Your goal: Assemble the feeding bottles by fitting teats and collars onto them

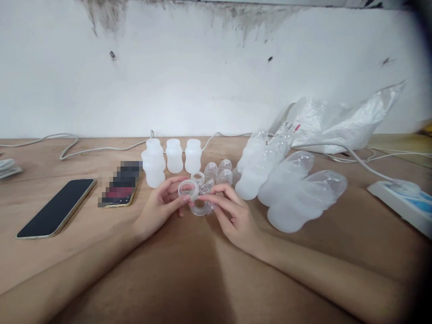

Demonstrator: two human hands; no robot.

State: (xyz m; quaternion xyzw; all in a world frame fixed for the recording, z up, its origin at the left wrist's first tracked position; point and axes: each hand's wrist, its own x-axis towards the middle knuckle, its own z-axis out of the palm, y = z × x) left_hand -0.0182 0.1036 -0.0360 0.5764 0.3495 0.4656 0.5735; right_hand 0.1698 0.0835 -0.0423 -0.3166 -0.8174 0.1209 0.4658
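Observation:
A translucent bottle collar ring (184,191) is pinched between the thumb and fingers of my left hand (164,202), its round opening turned toward me. The fingertips of my right hand (232,209) come together at the ring's right edge. Whatever lies between those fingers is too small or clear to make out. Just behind and below the hands are more loose rings (200,209) and a clear piece with a grid pattern (206,185), partly covered. Several clear dome caps (225,176) stand behind my right hand.
White wavy bottles (174,156) stand at the back left. Bottles with clear domes (293,209) lie tilted at the right. Two phones (57,209) (119,186) rest at the left. A plastic bag (330,123), a power strip (401,202) and a white cable (111,148) are farther out.

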